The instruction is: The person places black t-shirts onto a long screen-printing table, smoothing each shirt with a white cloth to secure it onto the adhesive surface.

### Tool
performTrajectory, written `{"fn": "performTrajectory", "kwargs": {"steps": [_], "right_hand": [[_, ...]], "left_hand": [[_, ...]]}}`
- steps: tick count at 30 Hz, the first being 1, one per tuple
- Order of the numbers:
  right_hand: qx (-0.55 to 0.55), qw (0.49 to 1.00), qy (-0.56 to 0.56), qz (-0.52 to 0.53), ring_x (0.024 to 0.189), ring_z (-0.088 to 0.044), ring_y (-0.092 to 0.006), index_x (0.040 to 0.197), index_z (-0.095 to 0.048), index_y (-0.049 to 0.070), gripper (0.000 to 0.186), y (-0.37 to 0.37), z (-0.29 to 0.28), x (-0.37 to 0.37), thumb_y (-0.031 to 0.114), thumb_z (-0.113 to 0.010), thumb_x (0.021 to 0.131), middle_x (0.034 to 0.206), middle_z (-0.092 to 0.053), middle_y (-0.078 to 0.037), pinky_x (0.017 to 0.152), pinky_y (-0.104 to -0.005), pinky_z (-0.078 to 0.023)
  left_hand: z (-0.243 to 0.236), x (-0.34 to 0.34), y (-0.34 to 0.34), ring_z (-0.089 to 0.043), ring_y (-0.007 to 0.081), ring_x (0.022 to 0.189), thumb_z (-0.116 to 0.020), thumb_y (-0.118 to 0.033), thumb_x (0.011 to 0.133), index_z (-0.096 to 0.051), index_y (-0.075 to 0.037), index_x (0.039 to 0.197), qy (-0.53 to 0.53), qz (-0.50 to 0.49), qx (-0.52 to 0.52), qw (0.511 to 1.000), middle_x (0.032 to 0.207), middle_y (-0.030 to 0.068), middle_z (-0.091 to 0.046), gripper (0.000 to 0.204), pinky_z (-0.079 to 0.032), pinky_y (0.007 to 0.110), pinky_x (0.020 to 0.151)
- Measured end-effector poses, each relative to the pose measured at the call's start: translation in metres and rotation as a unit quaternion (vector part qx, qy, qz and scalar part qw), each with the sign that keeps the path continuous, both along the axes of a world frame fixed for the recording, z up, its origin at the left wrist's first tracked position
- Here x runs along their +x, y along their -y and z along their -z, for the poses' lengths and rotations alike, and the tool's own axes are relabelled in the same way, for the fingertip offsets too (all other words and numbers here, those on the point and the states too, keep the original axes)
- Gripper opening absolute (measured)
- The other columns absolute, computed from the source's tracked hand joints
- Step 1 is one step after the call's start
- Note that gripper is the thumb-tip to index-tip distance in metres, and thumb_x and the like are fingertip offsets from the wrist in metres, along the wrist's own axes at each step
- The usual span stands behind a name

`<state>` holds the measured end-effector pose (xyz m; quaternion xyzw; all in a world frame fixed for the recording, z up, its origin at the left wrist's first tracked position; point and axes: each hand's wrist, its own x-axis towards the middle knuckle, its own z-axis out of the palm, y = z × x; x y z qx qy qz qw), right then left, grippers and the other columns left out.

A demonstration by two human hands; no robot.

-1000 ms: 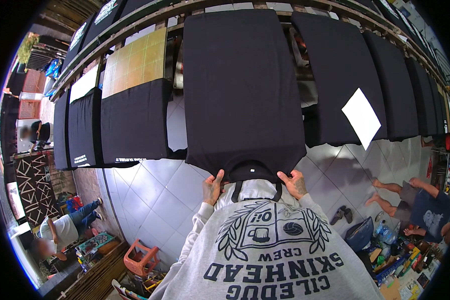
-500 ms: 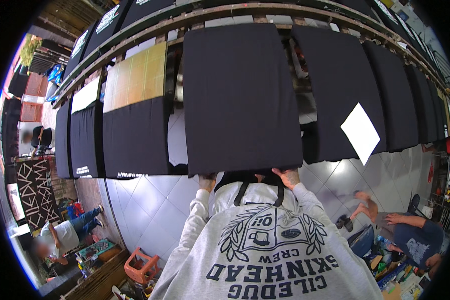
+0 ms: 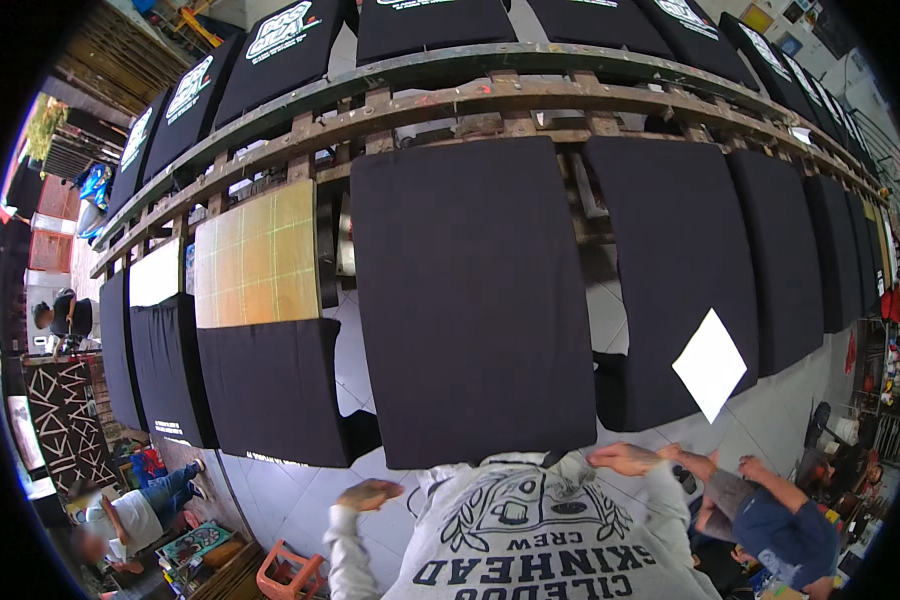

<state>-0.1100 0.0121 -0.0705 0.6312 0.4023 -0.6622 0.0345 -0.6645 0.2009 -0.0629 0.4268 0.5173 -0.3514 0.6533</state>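
A black T-shirt (image 3: 465,295) lies smooth over the middle board of a long rack, its near edge just above my light grey sweatshirt. My left hand (image 3: 370,494) is below and left of that edge, its fingers stretched out with nothing in them. My right hand (image 3: 623,458) is open just below the shirt's near right corner, nearest to it; I cannot tell if they touch. On the right-hand shirt (image 3: 675,240) lies a white diamond-shaped sheet (image 3: 708,362). To the left, a yellowish board (image 3: 255,250) is half covered by black cloth (image 3: 265,390).
Wooden and metal rails (image 3: 420,100) run behind the boards, with printed black shirts (image 3: 275,40) on the far row. A person (image 3: 135,510) is at the lower left near an orange plastic stool (image 3: 290,570). Another person (image 3: 780,525) in dark blue is at the lower right.
My hands have let go of the shirt's collar, which went out of sight under the board's front edge, and have moved apart. The view has shifted, so the boards appear lower.
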Motion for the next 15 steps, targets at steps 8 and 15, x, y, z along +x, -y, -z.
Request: {"fn": "performTrajectory", "kwargs": {"steps": [8, 15], "right_hand": [[0.38, 0.87, -0.047, 0.311, 0.096, -0.065, -0.0101, 0.124, -0.066, 0.004, 0.029, -0.35, -0.046, 0.057, 0.019, -0.06, 0.1, 0.113, -0.072, -0.005, 0.076, -0.0249, -0.049], [0.529, 0.819, 0.144, 0.169, 0.081, -0.057, -0.0083, 0.125, -0.067, 0.009, 0.034, -0.578, 0.048, 0.119, 0.008, -0.057, 0.092, 0.096, -0.069, 0.0, 0.074, -0.0256, -0.048]], "left_hand": [[-0.024, 0.063, -0.306, -0.06, 0.0121, 0.105, -0.059, -0.024, 0.104, -0.057, 0.0, 0.138, 0.324, -0.389, 0.472, 0.722, 0.126, 0.0087, -0.066, 0.042, -0.048, 0.024, 0.086], [0.038, 0.162, -0.512, -0.062, 0.01, 0.078, -0.063, -0.035, 0.099, -0.061, -0.016, 0.138, 0.224, -0.127, 0.604, 0.754, 0.116, 0.0112, -0.067, 0.043, -0.049, 0.027, 0.074]]}}
